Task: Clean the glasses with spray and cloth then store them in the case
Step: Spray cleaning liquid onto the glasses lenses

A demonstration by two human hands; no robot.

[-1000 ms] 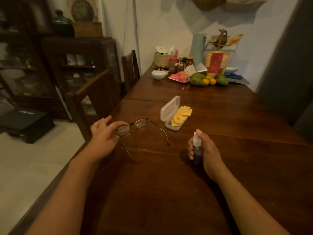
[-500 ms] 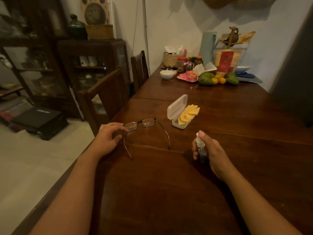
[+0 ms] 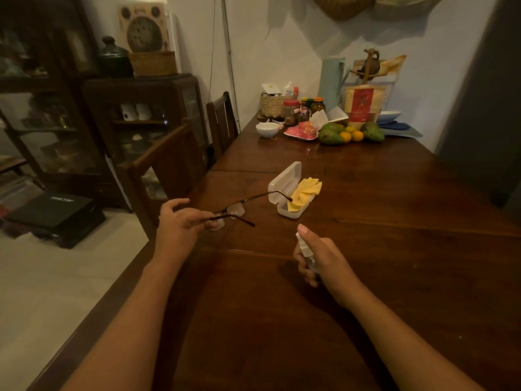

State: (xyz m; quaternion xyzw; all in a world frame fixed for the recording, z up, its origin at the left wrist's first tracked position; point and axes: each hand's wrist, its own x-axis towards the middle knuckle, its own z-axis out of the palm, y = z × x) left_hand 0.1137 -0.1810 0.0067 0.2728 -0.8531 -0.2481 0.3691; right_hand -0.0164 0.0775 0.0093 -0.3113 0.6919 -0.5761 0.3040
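My left hand point(image 3: 180, 224) grips the thin-framed glasses point(image 3: 236, 208) by one end and holds them lifted above the wooden table point(image 3: 394, 235), temples spread, one temple reaching toward the case. My right hand point(image 3: 318, 258) is wrapped around a small clear spray bottle point(image 3: 306, 251) with a white nozzle, forefinger resting on top, just right of the glasses. Behind them lies the open white glasses case point(image 3: 284, 190), lid up, with a folded yellow cloth point(image 3: 304, 196) in it.
At the table's far end stand a white bowl point(image 3: 267, 129), jars, a woven basket point(image 3: 275, 104), fruit point(image 3: 349, 134) and packets. Two wooden chairs point(image 3: 166, 170) line the left edge. A dark cabinet point(image 3: 141, 117) stands by the wall.
My left hand has lifted the glasses off the table and turned them. My right hand with the bottle has tilted slightly. The view shifted a little to the left.
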